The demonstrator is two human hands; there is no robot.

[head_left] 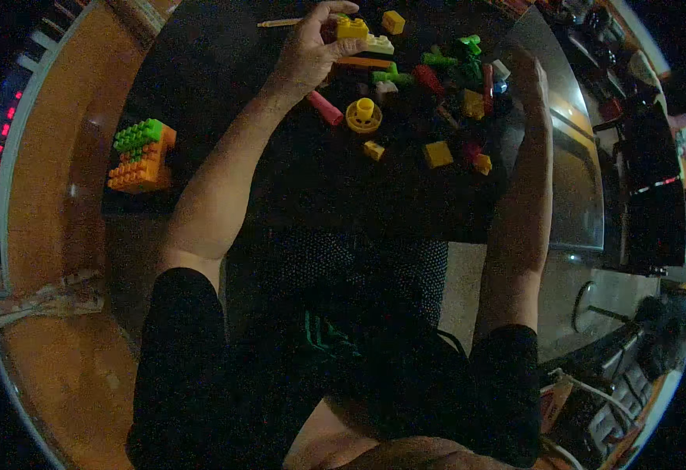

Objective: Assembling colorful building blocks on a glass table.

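Note:
My left hand (305, 56) reaches to the far side of the dark table and pinches a yellow toy brick (352, 29) between thumb and fingers. Right beside that brick are a pale cream brick (380, 45) and a flat orange piece (366, 62). My right hand (529, 78) is at the right edge of the loose pieces, close to a white piece (500, 70) and a long red piece (488, 88). Its fingers are dark and blurred, so their pose is unclear. Green connector pieces (468, 59) and a dark red piece (428, 79) lie between my hands.
An orange and green brick block (144, 155) stands at the table's left. Nearer me lie a round yellow piece (364, 114), a pink tube (325, 108) and a yellow square block (438, 154). Another yellow block (393, 23) and a thin stick (279, 23) lie at the far side.

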